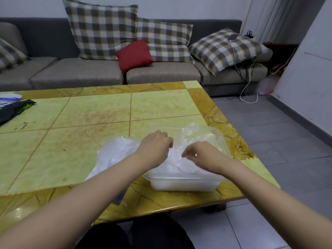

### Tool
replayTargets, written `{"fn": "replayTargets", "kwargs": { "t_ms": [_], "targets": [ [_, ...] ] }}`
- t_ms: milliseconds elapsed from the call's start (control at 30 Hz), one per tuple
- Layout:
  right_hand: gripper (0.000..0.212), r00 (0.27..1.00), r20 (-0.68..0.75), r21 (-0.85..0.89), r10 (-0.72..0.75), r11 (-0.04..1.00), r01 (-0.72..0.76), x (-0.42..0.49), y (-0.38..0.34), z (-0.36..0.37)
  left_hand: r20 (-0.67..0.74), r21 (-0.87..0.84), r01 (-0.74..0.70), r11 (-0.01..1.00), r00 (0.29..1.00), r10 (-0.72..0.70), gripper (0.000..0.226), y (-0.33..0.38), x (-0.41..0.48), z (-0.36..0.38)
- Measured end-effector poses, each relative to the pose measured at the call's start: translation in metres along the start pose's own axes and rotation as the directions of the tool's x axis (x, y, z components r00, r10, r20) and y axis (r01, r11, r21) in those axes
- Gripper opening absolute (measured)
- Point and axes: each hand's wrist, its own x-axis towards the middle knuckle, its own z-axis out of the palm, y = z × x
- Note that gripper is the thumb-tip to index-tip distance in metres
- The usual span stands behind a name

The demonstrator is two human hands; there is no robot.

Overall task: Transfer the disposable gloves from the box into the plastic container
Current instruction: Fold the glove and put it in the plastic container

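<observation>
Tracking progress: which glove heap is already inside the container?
The right heap, inside the clear container; the left heap lies outside, beside it.

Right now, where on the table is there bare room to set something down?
Free: far and middle green tiles, from the black item at left to the table's right border; also near-left tiles, left of the glove pile. Crowded: near-right corner, plastic container with left hand and right hand over it.
</observation>
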Motion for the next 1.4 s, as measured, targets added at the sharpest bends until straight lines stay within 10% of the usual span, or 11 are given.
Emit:
{"fn": "replayTargets", "kwargs": {
  "t_ms": [100, 300, 767, 933, 1033, 1167, 1400],
  "targets": [
    [0.027, 0.988, -0.154, -0.053, -0.029, 0.998, 0.021, 0.010, 0.004, 0.003, 0.180, 0.041, -0.001, 0.999, 0.984, -0.007, 0.035, 0.003, 0.003, 0.010],
    [0.068, 0.930, 0.351, -0.311, 0.107, 0.950, 0.008, 0.033, 0.019, 0.029, 0.549, 0.156, -0.048, 0.987, 0.834, -0.046, 0.068, 0.007, 0.019, 0.037],
    [0.066, 0.857, 0.461, -0.376, 0.232, 0.925, -0.047, 0.049, 0.036, 0.036, 0.686, 0.133, -0.048, 0.990, 0.726, -0.057, 0.080, 0.002, 0.032, 0.054],
    [0.040, 0.943, 0.282, -0.278, 0.175, 0.956, -0.094, 0.037, 0.006, 0.004, 0.536, 0.116, -0.050, 0.992, 0.844, -0.020, 0.050, -0.001, 0.024, 0.020],
    [0.025, 0.996, 0.018, -0.117, 0.088, 0.989, -0.085, 0.032, -0.023, 0.000, 0.153, -0.007, 0.014, 1.000, 0.988, -0.013, 0.033, -0.010, 0.005, -0.003],
    [0.023, 0.946, -0.313, -0.026, -0.080, 0.997, 0.076, 0.029, -0.065, 0.013, -0.236, -0.146, 0.169, 0.975, 0.951, -0.200, 0.024, -0.043, -0.029, -0.010],
    [0.047, 0.943, -0.067, -0.266, -0.325, 0.917, 0.297, 0.052, -0.121, 0.050, 0.156, -0.087, 0.411, 0.907, 0.905, -0.395, 0.048, -0.096, -0.075, 0.023]
  ]
}}
